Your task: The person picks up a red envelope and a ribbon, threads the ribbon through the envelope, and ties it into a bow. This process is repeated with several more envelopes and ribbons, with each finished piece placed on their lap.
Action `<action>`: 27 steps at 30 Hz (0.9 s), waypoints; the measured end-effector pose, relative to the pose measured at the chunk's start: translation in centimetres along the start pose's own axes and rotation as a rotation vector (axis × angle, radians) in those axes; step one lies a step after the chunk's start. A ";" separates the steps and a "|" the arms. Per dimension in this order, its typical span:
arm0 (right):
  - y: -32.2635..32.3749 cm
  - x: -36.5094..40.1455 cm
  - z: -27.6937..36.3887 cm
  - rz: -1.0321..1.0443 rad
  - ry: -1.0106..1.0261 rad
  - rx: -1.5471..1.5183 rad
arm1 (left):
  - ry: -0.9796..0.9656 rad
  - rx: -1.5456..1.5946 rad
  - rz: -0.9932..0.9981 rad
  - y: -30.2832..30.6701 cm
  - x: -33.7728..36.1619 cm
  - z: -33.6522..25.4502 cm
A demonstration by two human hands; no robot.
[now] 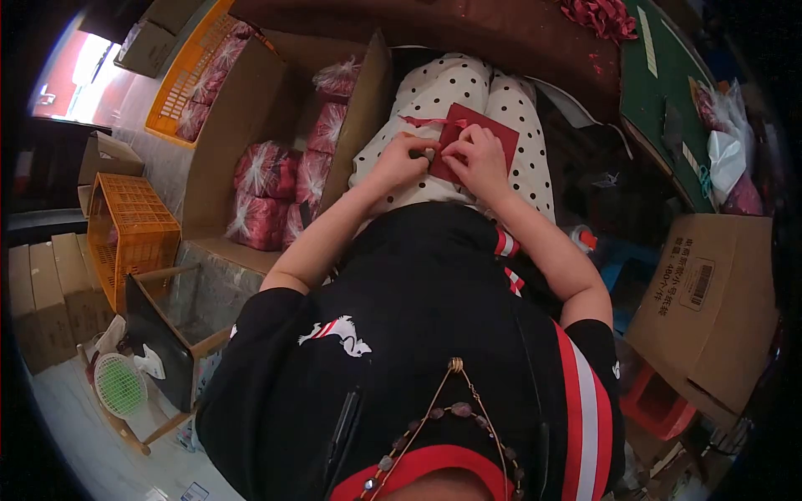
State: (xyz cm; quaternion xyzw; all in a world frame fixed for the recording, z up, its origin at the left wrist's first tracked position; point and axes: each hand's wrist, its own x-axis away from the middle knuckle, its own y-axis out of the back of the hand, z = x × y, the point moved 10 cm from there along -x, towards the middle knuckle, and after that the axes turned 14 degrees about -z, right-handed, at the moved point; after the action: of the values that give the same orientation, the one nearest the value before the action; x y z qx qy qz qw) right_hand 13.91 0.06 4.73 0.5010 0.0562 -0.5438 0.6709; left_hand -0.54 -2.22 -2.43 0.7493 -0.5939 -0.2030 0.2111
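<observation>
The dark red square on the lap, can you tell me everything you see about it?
The dark red square looks flat and plain, maybe card or cloth. It lies slightly turned on the spotted trousers. A brighter ribbon-like strip crosses its upper left edge. The right hand covers part of its middle; the left hand is at its left edge.

We can't name the tiny item (428, 155) at the left hand (404, 162). Right hand (476, 159) hides part of the red square (499, 134); picture top crops the red pile (601, 18) by the left edge of the green board (646, 108).
</observation>
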 end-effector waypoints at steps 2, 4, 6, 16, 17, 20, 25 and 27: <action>-1.1 1.1 -1.6 0.049 -0.062 0.019 | -0.022 -0.129 -0.024 -0.2 0.4 -1.1; -2.3 1.8 -3.4 0.104 -0.188 -0.086 | -0.057 -0.216 -0.071 0.1 -0.1 -1.7; -2.4 1.7 -3.6 0.087 -0.203 -0.159 | -0.057 -0.122 0.009 -0.1 -0.9 -0.8; -2.4 1.7 -4.5 0.187 -0.390 -0.381 | -0.039 -0.021 -0.039 -1.5 -0.3 0.0; -3.3 2.4 -4.9 0.307 -0.452 -0.395 | -0.087 -0.052 -0.084 -1.4 -0.3 -0.2; -1.0 0.9 -1.8 0.227 -0.141 -0.099 | -0.178 -0.098 -0.152 -0.7 -0.1 -1.7; -1.6 1.6 -2.9 0.319 -0.146 0.079 | -0.310 -0.435 -0.142 0.3 0.1 -3.7; -1.9 2.1 -2.8 0.332 -0.133 0.139 | -0.331 -0.550 -0.119 0.9 0.3 -3.8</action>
State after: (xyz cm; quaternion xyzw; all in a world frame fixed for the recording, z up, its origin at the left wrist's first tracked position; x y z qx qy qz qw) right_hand 14.60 0.90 0.87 0.5115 -0.1096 -0.4601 0.7174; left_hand 0.96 -2.37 1.22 0.6545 -0.4982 -0.4869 0.2940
